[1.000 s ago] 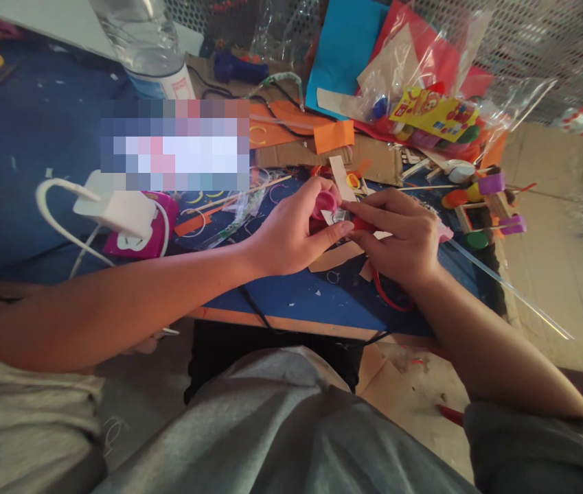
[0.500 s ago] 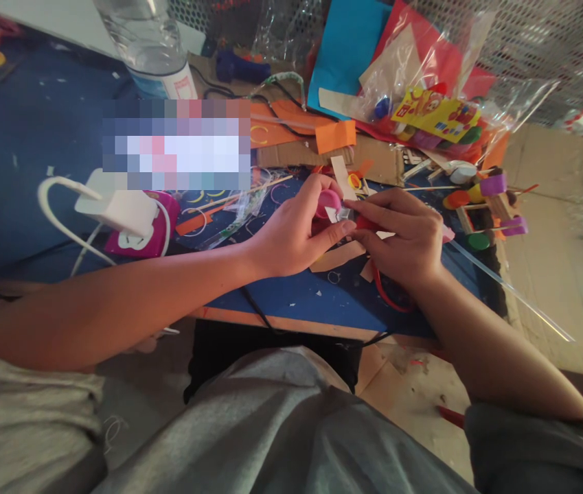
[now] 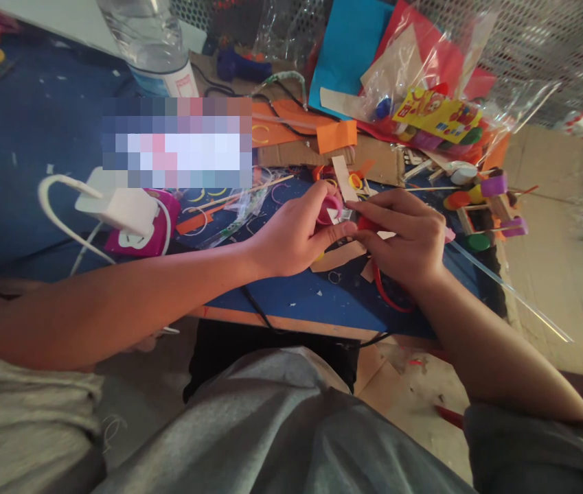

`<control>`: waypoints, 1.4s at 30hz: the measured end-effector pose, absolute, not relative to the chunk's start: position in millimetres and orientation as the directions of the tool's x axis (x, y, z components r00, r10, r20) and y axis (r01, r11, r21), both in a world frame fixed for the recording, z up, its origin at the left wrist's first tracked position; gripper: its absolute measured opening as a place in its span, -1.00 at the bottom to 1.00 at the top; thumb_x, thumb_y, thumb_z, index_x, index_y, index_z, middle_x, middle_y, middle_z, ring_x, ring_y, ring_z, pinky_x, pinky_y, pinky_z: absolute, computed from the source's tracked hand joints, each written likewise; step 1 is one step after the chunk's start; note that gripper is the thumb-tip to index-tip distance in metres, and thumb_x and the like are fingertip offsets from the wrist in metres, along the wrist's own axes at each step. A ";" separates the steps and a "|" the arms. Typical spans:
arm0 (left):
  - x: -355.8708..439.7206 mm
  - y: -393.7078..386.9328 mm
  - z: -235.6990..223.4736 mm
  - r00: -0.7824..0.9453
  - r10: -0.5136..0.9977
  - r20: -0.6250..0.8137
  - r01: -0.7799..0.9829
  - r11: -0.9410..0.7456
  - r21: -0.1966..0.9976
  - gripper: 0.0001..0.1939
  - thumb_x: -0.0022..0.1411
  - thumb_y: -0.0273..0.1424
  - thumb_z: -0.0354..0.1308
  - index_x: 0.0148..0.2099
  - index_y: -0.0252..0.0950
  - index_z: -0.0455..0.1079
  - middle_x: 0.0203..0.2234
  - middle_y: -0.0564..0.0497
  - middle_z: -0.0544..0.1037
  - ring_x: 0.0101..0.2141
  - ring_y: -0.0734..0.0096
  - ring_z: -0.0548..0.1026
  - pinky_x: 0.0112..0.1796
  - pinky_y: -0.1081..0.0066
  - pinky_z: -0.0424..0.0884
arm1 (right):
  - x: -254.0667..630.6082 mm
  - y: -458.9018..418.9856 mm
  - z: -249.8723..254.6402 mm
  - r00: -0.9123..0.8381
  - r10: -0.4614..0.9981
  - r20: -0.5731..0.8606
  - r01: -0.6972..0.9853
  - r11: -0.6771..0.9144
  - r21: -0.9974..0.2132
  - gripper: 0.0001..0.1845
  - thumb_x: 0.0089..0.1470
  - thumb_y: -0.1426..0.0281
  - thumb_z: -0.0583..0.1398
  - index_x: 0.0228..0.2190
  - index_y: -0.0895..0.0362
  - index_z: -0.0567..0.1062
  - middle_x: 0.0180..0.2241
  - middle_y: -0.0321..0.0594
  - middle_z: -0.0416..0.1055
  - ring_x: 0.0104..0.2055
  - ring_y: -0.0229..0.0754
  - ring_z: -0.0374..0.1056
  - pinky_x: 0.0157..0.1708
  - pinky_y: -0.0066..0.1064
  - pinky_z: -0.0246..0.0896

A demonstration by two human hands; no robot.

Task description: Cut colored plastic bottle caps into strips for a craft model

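Observation:
Over the middle of the blue table both of my hands are close together. My left hand (image 3: 299,230) is closed round a pink ring-shaped piece (image 3: 333,204), with a small white and clear scrap showing inside the grip. Right beside it, my right hand (image 3: 407,237) pinches at the scrap's edge; what lies between its fingertips is too small to make out. A red curved handle (image 3: 389,300), like that of scissors, shows below my right hand and is partly hidden. Cardboard strips (image 3: 340,256) lie beneath the hands, and a pale strip (image 3: 343,180) lies just beyond them.
A white charger (image 3: 116,206) plugs into a magenta socket block at left, near a water bottle (image 3: 160,55). At right stands a small wheeled model (image 3: 494,202) with sticks and bottle caps. Coloured paper (image 3: 347,55) and a plastic bag of caps lie behind.
My hands stay nearly in place. The pink piece has turned slightly in my left hand, showing more of its ring opening.

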State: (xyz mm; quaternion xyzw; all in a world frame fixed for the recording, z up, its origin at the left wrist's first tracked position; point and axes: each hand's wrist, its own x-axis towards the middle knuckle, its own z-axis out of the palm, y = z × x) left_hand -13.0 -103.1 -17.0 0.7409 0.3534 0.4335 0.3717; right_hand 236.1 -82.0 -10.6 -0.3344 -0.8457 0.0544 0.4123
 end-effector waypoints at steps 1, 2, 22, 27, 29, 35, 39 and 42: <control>-13.1 -103.1 -16.6 0.375 0.846 0.379 0.204 -0.474 0.857 -0.41 0.54 0.25 0.28 0.07 -0.18 0.34 -0.18 -0.05 0.68 -0.25 0.31 0.63 -0.14 0.30 0.56 | 236.1 -82.0 -10.6 -0.437 0.610 0.661 0.519 0.772 -0.368 -0.72 0.36 0.18 0.48 0.05 -0.09 0.88 -0.17 -0.11 0.75 -0.20 -0.01 0.68 -0.15 -0.11 0.70; -13.2 -103.1 -16.3 0.374 0.846 0.380 0.204 -0.474 0.856 -0.41 0.54 0.25 0.28 0.07 -0.18 0.33 -0.19 -0.04 0.68 -0.25 0.31 0.62 -0.14 0.30 0.55 | 236.0 -81.9 -10.6 -0.436 0.609 0.662 0.517 0.772 -0.369 -0.71 0.36 0.19 0.48 0.06 -0.08 0.88 -0.17 -0.11 0.75 -0.20 -0.01 0.68 -0.15 -0.11 0.70; -12.7 -104.2 -14.2 0.372 0.828 0.419 0.240 -0.521 0.819 -0.55 0.59 0.10 0.29 -0.01 -0.16 0.32 -0.35 0.09 0.59 -0.39 0.40 0.53 -0.27 0.30 0.45 | 231.8 -81.9 -8.4 -0.454 0.555 0.697 0.436 0.821 -0.369 -0.70 0.38 0.25 0.49 0.10 -0.04 0.87 -0.19 -0.13 0.74 -0.23 -0.07 0.67 -0.19 -0.21 0.65; -11.2 -108.4 -15.8 0.264 0.841 0.473 0.260 -0.534 0.805 -0.60 0.59 -0.03 0.33 0.13 -0.15 0.29 -0.15 -0.04 0.66 -0.29 0.34 0.56 -0.24 0.26 0.47 | 232.9 -81.7 -9.7 -0.429 0.577 0.695 0.477 0.798 -0.368 -0.68 0.37 0.21 0.49 0.10 -0.03 0.87 -0.18 -0.11 0.74 -0.21 -0.04 0.67 -0.18 -0.18 0.66; -10.6 -108.9 -17.6 0.257 0.834 0.489 0.253 -0.546 0.799 -0.61 0.60 -0.06 0.33 0.14 -0.14 0.26 -0.14 -0.04 0.65 -0.29 0.33 0.55 -0.24 0.25 0.46 | 233.2 -81.7 -10.4 -0.427 0.575 0.698 0.469 0.801 -0.373 -0.67 0.37 0.21 0.50 0.11 -0.04 0.86 -0.17 -0.10 0.74 -0.21 -0.04 0.67 -0.19 -0.18 0.66; -10.6 -106.7 -20.2 0.301 0.822 0.483 0.224 -0.554 0.802 -0.57 0.56 -0.04 0.37 0.03 -0.13 0.22 -0.25 0.04 0.57 -0.32 0.35 0.50 -0.26 0.28 0.42 | 232.7 -81.6 -12.1 -0.448 0.548 0.706 0.446 0.822 -0.355 -0.69 0.40 0.22 0.47 0.11 -0.06 0.86 -0.18 -0.12 0.74 -0.22 -0.06 0.67 -0.17 -0.19 0.66; -11.1 -105.4 -18.4 0.324 0.824 0.464 0.211 -0.542 0.814 -0.57 0.57 0.01 0.34 -0.03 -0.13 0.21 -0.29 0.05 0.57 -0.36 0.37 0.46 -0.29 0.29 0.39 | 233.9 -81.5 -14.1 -0.447 0.568 0.691 0.474 0.805 -0.356 -0.68 0.37 0.16 0.49 0.08 -0.06 0.87 -0.21 -0.13 0.72 -0.23 -0.06 0.64 -0.16 -0.18 0.66; -11.9 -104.8 -15.9 0.357 0.821 0.446 0.204 -0.534 0.820 -0.56 0.57 0.02 0.32 -0.05 -0.13 0.20 -0.32 0.07 0.57 -0.39 0.40 0.43 -0.31 0.30 0.38 | 234.6 -81.8 -14.5 -0.456 0.577 0.677 0.469 0.803 -0.369 -0.67 0.37 0.15 0.49 0.09 -0.07 0.87 -0.20 -0.12 0.72 -0.22 -0.05 0.65 -0.14 -0.17 0.66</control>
